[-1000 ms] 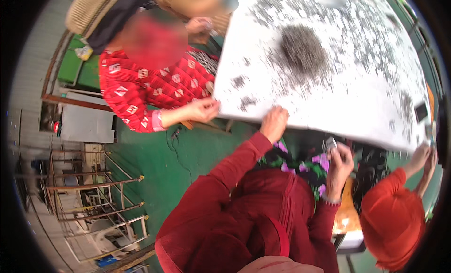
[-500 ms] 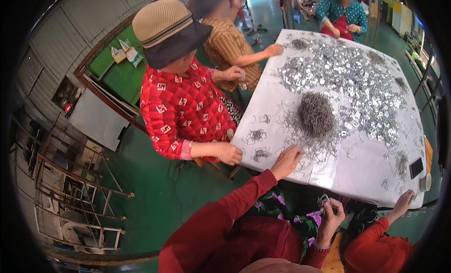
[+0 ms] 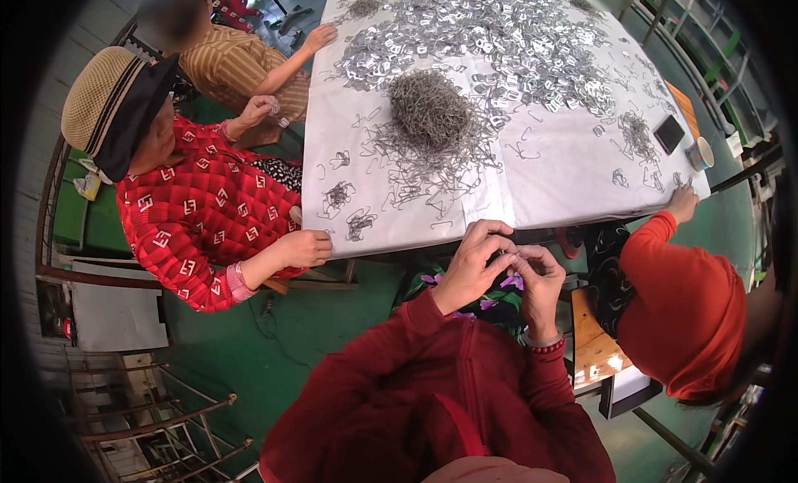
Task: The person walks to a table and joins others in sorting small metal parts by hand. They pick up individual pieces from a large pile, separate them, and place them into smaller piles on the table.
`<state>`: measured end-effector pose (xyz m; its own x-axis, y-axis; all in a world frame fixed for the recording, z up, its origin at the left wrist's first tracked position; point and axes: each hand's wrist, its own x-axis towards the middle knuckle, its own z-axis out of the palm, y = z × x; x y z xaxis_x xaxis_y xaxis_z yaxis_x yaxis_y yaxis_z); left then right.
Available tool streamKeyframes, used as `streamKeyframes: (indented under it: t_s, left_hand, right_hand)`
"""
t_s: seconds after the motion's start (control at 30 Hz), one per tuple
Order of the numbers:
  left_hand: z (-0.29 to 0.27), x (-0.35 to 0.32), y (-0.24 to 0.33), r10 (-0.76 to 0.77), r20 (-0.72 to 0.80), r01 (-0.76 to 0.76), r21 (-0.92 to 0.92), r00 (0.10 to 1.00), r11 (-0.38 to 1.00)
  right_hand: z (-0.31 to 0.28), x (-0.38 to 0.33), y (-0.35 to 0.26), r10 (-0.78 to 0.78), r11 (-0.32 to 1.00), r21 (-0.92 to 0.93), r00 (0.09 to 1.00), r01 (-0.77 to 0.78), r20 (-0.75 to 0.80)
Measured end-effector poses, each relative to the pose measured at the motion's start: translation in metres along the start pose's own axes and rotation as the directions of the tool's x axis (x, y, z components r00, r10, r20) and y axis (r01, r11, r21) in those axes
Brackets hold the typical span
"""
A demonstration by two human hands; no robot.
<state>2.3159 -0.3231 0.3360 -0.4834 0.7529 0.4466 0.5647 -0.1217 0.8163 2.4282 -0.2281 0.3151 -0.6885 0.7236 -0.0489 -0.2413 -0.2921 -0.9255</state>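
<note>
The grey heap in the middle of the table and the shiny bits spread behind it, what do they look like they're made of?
The grey heap looks like thin bent metal wire, dull grey: loose strands trail from its edges. The shiny pieces look like small flat stamped metal, bright silvery, glinting in the light. The table cover under them seems white paper or cloth; which one is unclear.

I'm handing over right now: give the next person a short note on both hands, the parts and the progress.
Left hand and right hand: together just below the table edge, fingertips pinched; whatever they hold is too small to tell.
Wire clip heap: mid-table, loose clips spilling toward you.
Flat metal pieces: spread across the far half.
Done: no finished pile can be told apart.
Left: both heaps are large.
</note>
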Motion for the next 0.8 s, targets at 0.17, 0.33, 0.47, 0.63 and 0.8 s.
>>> streamKeyframes:
  t_s: [0.17, 0.33, 0.47, 0.63, 0.8]
  left_hand:
    - [-0.001, -0.002, -0.007, -0.081, -0.039, 0.078, -0.071, 0.996, 0.994]
    - [-0.010, -0.010, -0.012, -0.212, 0.001, 0.209, -0.194, 0.977, 0.959]
    - [-0.007, -0.006, -0.016, -0.258, -0.006, 0.253, -0.186, 0.966, 0.949]
    - [-0.023, -0.025, -0.003, -0.251, -0.068, 0.241, -0.129, 0.965, 0.962]
    - [-0.023, -0.037, -0.011, -0.216, -0.064, 0.201, -0.193, 0.974, 0.960]
  right_hand:
    - [0.002, 0.004, -0.005, -0.064, 0.987, -0.137, 0.990, 0.081, 0.124]
    - [-0.005, 0.071, -0.031, -0.021, 0.936, -0.346, 0.993, 0.061, 0.117]
    - [0.009, 0.203, 0.004, -0.348, 0.654, -0.608, 0.893, 0.450, 0.286]
    - [0.023, 0.290, 0.064, -0.195, 0.023, -0.698, 0.688, 0.716, 0.699]
    - [0.003, 0.299, 0.066, -0.353, 0.101, -0.757, 0.735, 0.646, 0.580]
